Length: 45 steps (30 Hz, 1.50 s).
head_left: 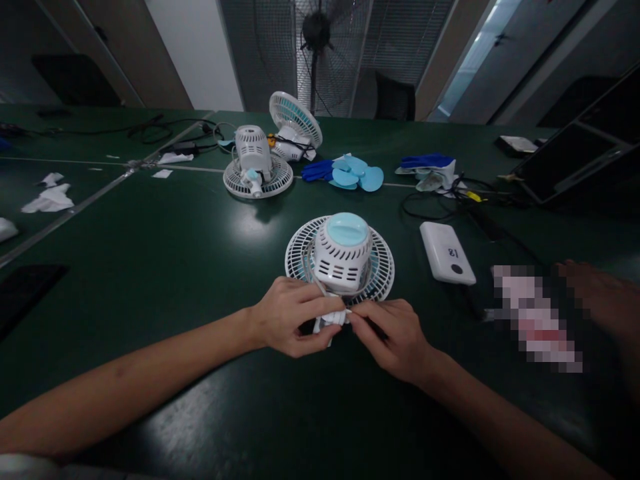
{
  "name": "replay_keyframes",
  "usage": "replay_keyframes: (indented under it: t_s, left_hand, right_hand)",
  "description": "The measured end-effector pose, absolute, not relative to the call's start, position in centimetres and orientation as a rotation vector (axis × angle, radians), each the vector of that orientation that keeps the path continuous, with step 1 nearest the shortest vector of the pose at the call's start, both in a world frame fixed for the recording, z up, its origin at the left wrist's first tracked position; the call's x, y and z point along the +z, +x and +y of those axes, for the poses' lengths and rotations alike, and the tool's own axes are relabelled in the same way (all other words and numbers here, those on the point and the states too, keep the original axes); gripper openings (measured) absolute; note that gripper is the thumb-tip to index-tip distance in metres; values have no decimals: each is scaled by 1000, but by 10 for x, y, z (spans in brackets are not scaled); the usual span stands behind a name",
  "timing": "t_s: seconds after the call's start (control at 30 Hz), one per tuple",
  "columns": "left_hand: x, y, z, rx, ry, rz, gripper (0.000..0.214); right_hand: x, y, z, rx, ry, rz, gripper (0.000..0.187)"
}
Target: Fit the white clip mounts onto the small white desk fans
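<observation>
A small white fan [343,257] with a light-blue cap lies grille-down on the green table in front of me. My left hand [300,317] is closed around the white base piece [330,320] at the fan's near end, thumb below and fingers on top. From the other side, the thumb and forefinger of my right hand [393,333] pinch at the tip of that piece. What sits between the right fingertips is too small and covered to make out. A thin white cord [311,260] runs along the fan's left side to my left hand.
Behind stand two more fans, one grille-down [253,157] and one upright [295,127]. Light-blue fan blades [356,173], gloves [427,172] and a white power bank [447,252] lie around. Another person's hand [600,297] rests at right, near a blurred packet [537,320].
</observation>
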State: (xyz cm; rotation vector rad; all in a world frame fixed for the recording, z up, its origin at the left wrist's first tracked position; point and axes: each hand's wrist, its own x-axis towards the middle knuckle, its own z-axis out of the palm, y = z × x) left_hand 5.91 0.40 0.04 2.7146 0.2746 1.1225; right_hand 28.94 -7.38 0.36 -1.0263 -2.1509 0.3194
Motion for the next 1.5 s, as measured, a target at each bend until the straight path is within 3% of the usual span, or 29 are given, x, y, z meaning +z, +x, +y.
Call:
replay_keyframes:
  t_s: [0.07,0.2,0.37,0.57,0.83,0.93,1.03,1.2,1.5]
  left_hand:
    - [-1,60,4,1154,2696,280,29]
    - [-1,62,4,1216,2677,274,31]
    - [-2,62,4,1222,2691,301,31]
    - [-3,61,4,1216,2699,319,32]
    - [-3,60,4,1186,2698,320,34]
    - [-2,61,4,1179,2708,322,33]
    - [-2,61,4,1183,2700,320,32]
    - [-1,61,4,1200,2679,317,34]
    - [-4,61,5,1209,2679,310,36]
  right_hand:
    - [3,290,-74,318,-1026,-2135,7]
    - [6,294,-71,193,-948,-2214,27]
    - [5,298,-69,-25,-924,-2254,22]
    - [-5,300,-70,-113,-910,-2208,32]
    - [1,293,-71,81,-974,-2172,4]
    - [3,290,-72,212,-1006,-2149,12]
    - [5,291,-72,223,-985,-2145,7]
    - [6,300,-70,-95,-825,-2329,28]
    - [2,301,-66,-193,-831,-2233,27]
